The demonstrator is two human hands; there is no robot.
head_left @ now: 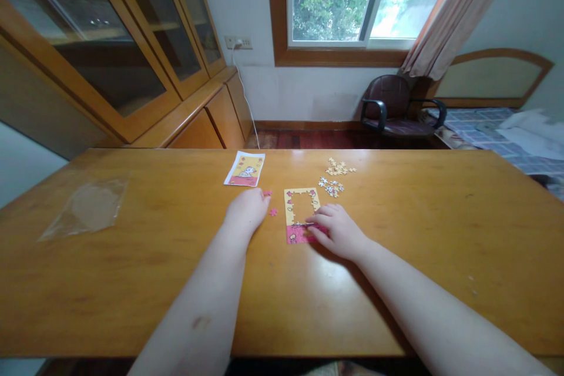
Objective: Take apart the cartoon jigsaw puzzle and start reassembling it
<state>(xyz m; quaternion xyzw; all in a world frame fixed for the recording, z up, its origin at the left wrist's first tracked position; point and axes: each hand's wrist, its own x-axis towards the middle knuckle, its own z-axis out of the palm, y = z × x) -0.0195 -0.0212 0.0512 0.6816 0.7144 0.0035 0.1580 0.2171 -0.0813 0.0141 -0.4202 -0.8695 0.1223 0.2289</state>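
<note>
A partly assembled jigsaw puzzle (289, 211) lies on the wooden table, yellow above and pink below, with a gap in its middle. My right hand (339, 230) rests over its right side, fingers apart, covering part of the pink area. To the left, my left hand (247, 210) is closed, with a pink puzzle piece (267, 192) at its fingertips. Just beside that hand, a loose pink piece (274, 212) lies on the table. Beyond my left hand is a printed picture card (245, 168) showing a white animal on yellow and pink.
Loose yellow pieces (338, 167) and a pile of white patterned pieces (331, 187) lie beyond the puzzle, to the right. A clear plastic bag (90, 205) is on the left of the table (176, 294). Past the far edge stand a glass-door cabinet (198, 79) and an armchair (390, 103).
</note>
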